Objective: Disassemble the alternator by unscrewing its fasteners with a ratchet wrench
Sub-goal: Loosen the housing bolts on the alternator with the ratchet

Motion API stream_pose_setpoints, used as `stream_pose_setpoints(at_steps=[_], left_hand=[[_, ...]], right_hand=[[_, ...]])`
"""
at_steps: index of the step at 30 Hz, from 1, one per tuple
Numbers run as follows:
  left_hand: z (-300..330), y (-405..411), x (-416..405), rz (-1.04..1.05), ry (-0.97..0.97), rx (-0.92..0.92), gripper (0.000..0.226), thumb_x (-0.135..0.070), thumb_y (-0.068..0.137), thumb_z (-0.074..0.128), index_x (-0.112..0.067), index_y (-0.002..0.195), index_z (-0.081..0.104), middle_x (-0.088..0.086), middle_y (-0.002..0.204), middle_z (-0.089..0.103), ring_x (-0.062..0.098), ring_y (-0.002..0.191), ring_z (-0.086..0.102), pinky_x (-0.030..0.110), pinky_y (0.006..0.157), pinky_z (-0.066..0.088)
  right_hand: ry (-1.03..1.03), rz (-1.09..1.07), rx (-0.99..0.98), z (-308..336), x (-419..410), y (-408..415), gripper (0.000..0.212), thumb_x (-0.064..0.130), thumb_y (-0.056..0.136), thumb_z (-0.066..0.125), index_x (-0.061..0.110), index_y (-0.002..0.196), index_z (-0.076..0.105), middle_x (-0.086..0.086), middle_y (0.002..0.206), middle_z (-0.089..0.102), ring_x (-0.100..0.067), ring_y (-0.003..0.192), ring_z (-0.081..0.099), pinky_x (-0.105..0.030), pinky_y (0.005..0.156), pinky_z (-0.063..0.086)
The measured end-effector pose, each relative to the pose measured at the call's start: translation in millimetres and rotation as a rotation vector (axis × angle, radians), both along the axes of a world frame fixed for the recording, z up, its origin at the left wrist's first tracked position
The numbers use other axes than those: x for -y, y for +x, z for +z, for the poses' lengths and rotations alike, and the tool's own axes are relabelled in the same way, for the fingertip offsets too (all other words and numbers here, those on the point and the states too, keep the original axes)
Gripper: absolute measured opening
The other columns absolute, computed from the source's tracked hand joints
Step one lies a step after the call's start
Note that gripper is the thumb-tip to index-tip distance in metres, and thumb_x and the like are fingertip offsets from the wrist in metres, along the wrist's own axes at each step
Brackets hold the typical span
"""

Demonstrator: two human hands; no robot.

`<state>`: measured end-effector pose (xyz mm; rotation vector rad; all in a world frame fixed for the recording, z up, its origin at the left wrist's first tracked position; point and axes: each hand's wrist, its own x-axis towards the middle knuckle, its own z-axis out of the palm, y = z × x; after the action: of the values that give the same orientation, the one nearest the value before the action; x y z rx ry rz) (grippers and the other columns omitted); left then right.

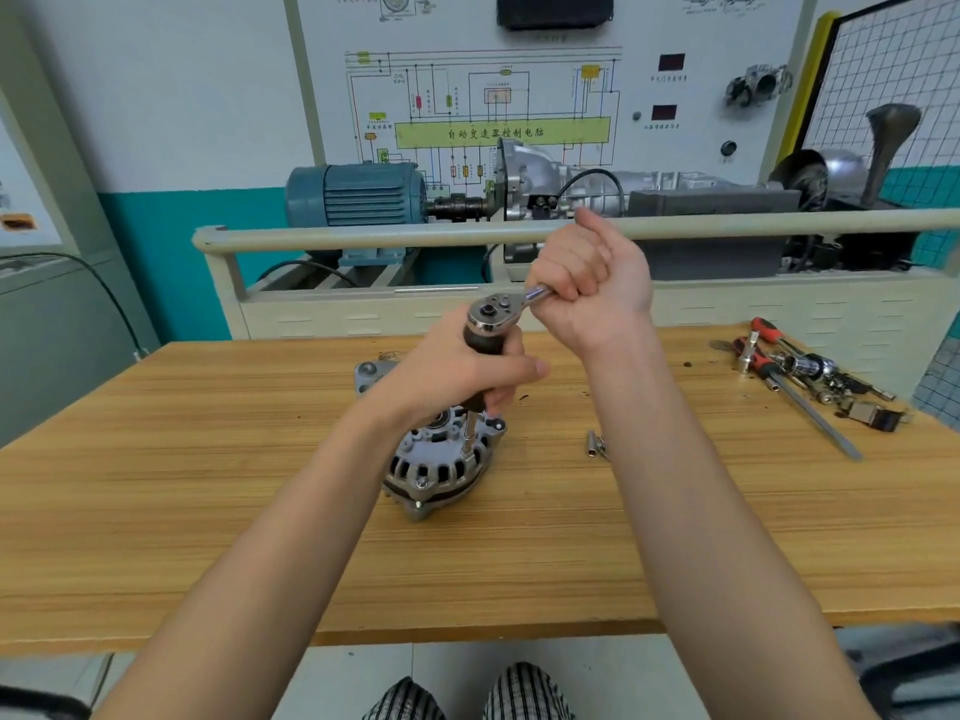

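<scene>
Over on the far right of the wooden table (208, 511) a heap of tools (810, 376) is lying in a tangle, red-handled drivers, sockets and a long steel shaft among them, and a small loose socket (595, 445) is sitting just right of the work. Beyond the table a training rig is standing with a blue motor (358, 197) and a wiring board (498, 106). The alternator (441, 467) is sitting near the middle of the table, silver, ribbed with dark vent slots, its upper part hidden behind the left hand (467, 374). That hand is wrapping around the dark grip of the upright extension bar (475, 433) under the ratchet wrench (493, 311). The right hand (592, 283) is fisting tight on the wrench handle, forearm angling up from the near right.
</scene>
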<state>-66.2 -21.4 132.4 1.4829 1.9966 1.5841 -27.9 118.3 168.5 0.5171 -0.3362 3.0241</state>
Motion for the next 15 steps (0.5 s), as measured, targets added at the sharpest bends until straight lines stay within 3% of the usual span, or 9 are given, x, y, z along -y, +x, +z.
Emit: stream_pose_setpoints(at_steps=[3, 10, 13, 15], left_hand=[[-3.5, 1.6, -6.3, 0.037, 0.083, 0.14, 0.042, -0.008, 0.074, 0.061, -0.023, 0.039, 0.042, -0.005, 0.037, 0.033, 0.011, 0.033, 0.027, 0.017, 0.041, 0.028], [-19.3, 13.7, -25.4, 0.551, 0.526, 0.117, 0.044, 0.012, 0.076, 0.054, -0.018, 0.052, 0.033, -0.005, 0.046, 0.028, 0.009, 0.047, 0.022, 0.022, 0.044, 0.021], [-23.3, 15.8, -25.7, 0.57, 0.551, 0.106, 0.042, 0.014, 0.076, 0.054, -0.014, 0.052, 0.034, -0.006, 0.046, 0.029, 0.006, 0.047, 0.022, 0.019, 0.044, 0.022], [-20.3, 12.3, -18.5, 0.496, 0.444, 0.093, 0.032, 0.01, 0.079, 0.058, -0.006, 0.056, 0.043, 0.003, 0.049, 0.034, 0.012, 0.047, 0.028, 0.024, 0.046, 0.025]], right_hand=[[-0.034, -0.03, -0.031, -3.9, 3.5, 1.3, 0.063, 0.024, 0.1, 0.033, 0.016, 0.037, 0.03, 0.007, 0.033, 0.017, -0.006, 0.034, 0.008, -0.021, 0.033, 0.012], [0.036, -0.678, -0.346, -41.6, 54.3, 42.4, 0.059, 0.02, 0.098, 0.029, 0.019, 0.04, 0.037, 0.007, 0.036, 0.025, -0.011, 0.036, 0.014, -0.022, 0.041, 0.019], [0.064, -0.688, -0.377, -41.4, 54.6, 45.9, 0.057, 0.02, 0.096, 0.031, 0.019, 0.04, 0.037, 0.006, 0.037, 0.022, -0.011, 0.036, 0.014, -0.021, 0.041, 0.02], [0.039, -0.562, -0.282, -30.3, 39.6, 38.4, 0.058, 0.021, 0.097, 0.032, 0.019, 0.038, 0.034, 0.007, 0.035, 0.023, -0.01, 0.035, 0.012, -0.02, 0.037, 0.019]])
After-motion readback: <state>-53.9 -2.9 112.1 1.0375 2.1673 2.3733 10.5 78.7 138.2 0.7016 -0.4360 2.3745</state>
